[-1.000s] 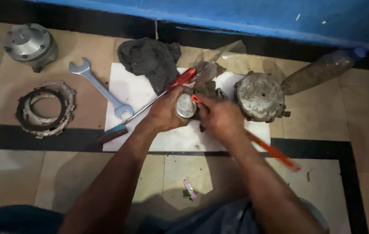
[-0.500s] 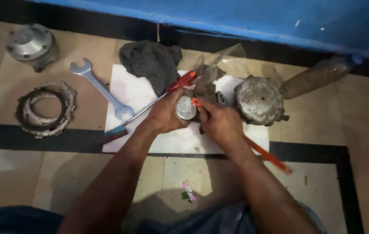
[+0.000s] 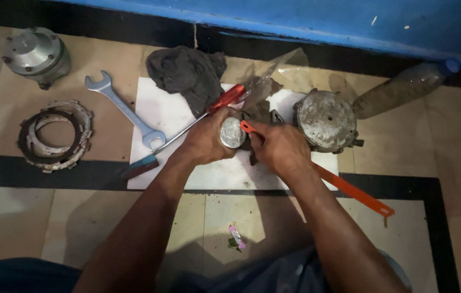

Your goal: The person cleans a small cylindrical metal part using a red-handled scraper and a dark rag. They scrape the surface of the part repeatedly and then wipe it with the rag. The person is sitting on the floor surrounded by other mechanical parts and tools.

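At the upper left of the frame we are seeing a round metal housing, and below it a toothed ring, both lying on the tiled floor. A wrench is resting partly on the white sheet. At centre our left hand is clamping a small metal cylinder, while our right hand is gripping an orange strip tool against it. At upper right a cloudy plastic bottle is lying by the blue wall; we cannot tell its contents.
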